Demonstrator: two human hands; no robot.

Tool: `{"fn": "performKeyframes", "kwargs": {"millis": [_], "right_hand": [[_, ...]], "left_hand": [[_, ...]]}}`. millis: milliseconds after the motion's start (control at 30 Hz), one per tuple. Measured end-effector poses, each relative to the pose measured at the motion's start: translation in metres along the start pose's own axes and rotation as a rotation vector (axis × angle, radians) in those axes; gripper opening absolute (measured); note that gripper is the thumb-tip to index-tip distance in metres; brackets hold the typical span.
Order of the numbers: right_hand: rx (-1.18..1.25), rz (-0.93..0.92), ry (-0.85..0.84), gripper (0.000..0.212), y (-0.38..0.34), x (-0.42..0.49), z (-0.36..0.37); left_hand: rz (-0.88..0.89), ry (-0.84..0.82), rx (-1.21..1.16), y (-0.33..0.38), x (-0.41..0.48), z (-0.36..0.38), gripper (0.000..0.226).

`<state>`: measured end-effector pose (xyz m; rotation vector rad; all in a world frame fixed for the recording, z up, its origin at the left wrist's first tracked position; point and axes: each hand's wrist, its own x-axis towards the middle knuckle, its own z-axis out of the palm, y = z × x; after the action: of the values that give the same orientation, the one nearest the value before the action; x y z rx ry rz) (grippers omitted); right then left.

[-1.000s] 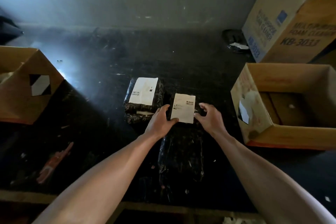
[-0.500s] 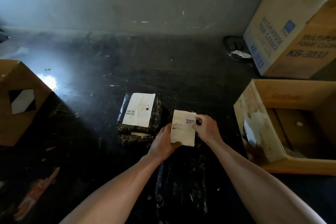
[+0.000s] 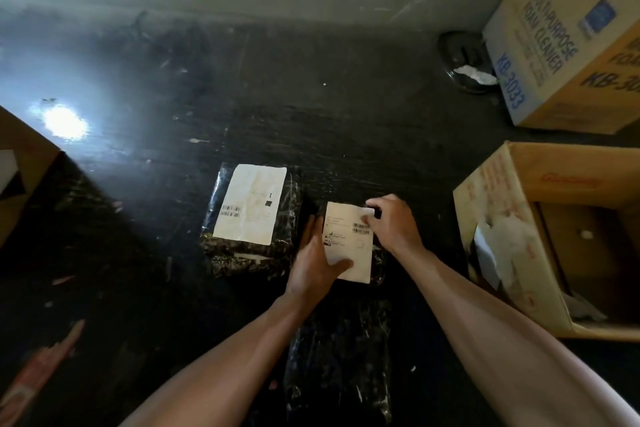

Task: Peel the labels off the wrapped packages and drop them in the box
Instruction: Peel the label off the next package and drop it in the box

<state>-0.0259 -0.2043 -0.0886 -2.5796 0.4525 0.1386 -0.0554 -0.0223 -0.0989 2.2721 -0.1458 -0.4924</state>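
Two black wrapped packages lie on the dark floor. The left package carries a large white label and nothing touches it. The right package carries a smaller white label with barcodes. My left hand holds this package at its left edge, thumb pressed on the label's lower part. My right hand pinches the label's top right corner. A third black package lies nearer me, between my forearms. The open cardboard box stands to the right.
A closed foam-cleaner carton stands at the back right, with a dark round dish beside it. Another cardboard box sits at the left edge. An orange-red object lies at the lower left. A wall runs along the back.
My right hand moved from beside the package up to the label's top right corner and pinched it. My left thumb slid onto the label. The view shifted closer and leftward.
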Motion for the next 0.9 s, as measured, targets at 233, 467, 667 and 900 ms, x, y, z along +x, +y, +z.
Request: {"fn": "performKeyframes", "kwargs": {"millis": [233,467,667,900], "right_hand": [[-0.016,-0.102,-0.059,0.023,-0.003,0.014,-0.003],[0.006,-0.086,-0.123,0.015,-0.009,0.018,-0.009],[0.0,-0.041,-0.188,0.011,-0.013,0.029,-0.012],[-0.056,-0.005,-0.214,0.009,-0.014,0.036,-0.012]], "left_hand": [[0.056,-0.061,0.062,-0.007,0.005,-0.004,0.115],[0.045,-0.06,0.084,-0.006,0.0,-0.001,0.121],[0.015,-0.034,0.075,0.0,0.0,-0.001,0.12],[0.017,-0.013,0.045,0.004,-0.001,0.003,0.12]]}}
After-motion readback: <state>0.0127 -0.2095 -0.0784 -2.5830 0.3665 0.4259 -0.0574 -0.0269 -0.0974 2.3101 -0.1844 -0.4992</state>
